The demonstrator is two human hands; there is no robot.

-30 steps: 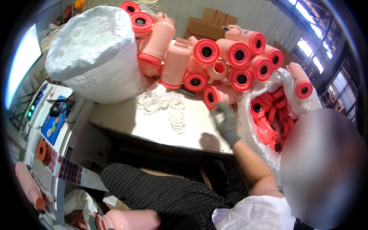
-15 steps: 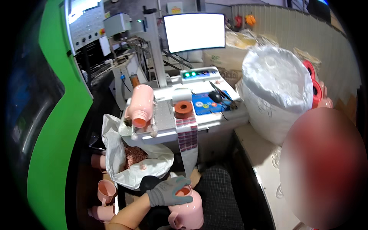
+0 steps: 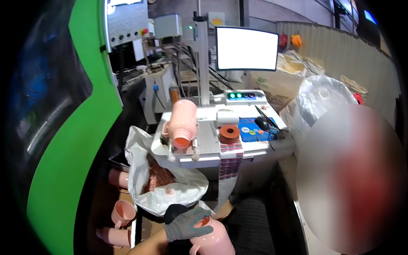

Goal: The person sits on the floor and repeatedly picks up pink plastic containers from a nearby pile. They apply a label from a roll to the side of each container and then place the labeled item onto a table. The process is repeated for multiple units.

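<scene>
My left hand (image 3: 188,226), in a grey glove, grips a pink plastic jug (image 3: 213,242) by its neck. The thumb and fingers reach around the open mouth. The jug stands upright against my dark checked trousers, its handle towards the lower left. My right hand is out of the picture. A second pink jug (image 3: 185,120) lies on the white workbench (image 3: 203,160), its open mouth facing me.
Below the bench a white sack (image 3: 187,199) holds pink scraps. Several pink jugs (image 3: 124,212) stand or lie in a box at the left. A tape roll (image 3: 229,133) and a blue mat (image 3: 250,137) rest on the bench. A clear-lined sack (image 3: 326,98) and a large blurred patch fill the right.
The view has swung left and up, so bench, monitor and sacks sit further right and lower. My left hand keeps its hold on the jug's neck.
</scene>
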